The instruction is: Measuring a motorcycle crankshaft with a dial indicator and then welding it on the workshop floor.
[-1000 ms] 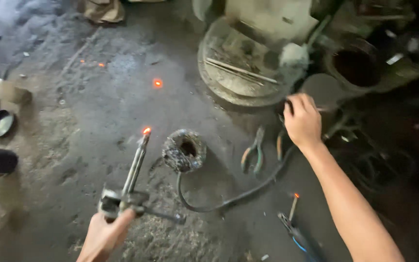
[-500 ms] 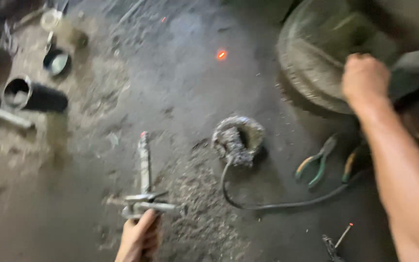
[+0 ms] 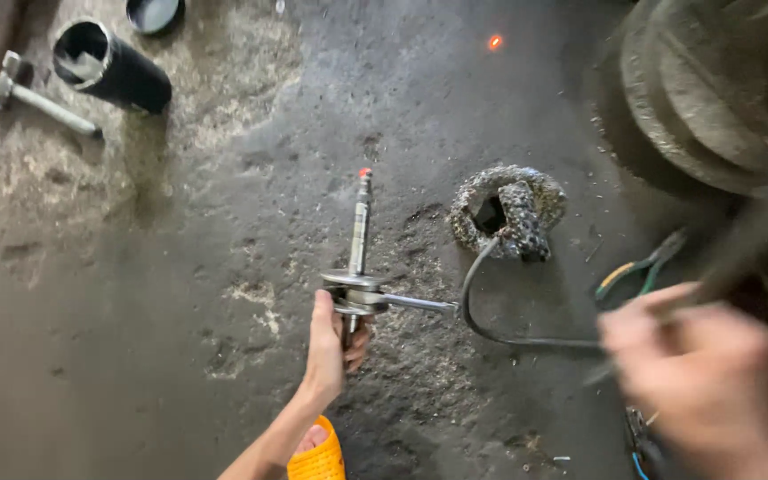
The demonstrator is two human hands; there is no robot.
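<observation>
My left hand (image 3: 329, 342) grips the lower end of a steel shaft with a round flange (image 3: 359, 267). The shaft stands tilted off the dirty floor, and its top tip (image 3: 364, 173) glows red. A thin arm sticks out of the flange to the right. My right hand (image 3: 695, 382) is badly blurred at the lower right. A long dark blurred bar (image 3: 740, 253) crosses its fingers, and the grip is unclear. Between the hands lies a crusted metal ring (image 3: 508, 209), from which a black cable (image 3: 491, 329) runs towards my right hand.
Pliers (image 3: 637, 271) lie right of the ring. A big round metal machine part (image 3: 713, 98) fills the top right. A black cylinder (image 3: 113, 67), a hammer (image 3: 42, 98) and a dark dish (image 3: 153, 13) sit top left. A spark (image 3: 494, 42) glows on the floor. An orange sandal (image 3: 317, 453) shows below.
My right hand has come away from the machine part at the top right and swung down to the lower right. The view has moved closer, and the left hand keeps hold of the shaft.
</observation>
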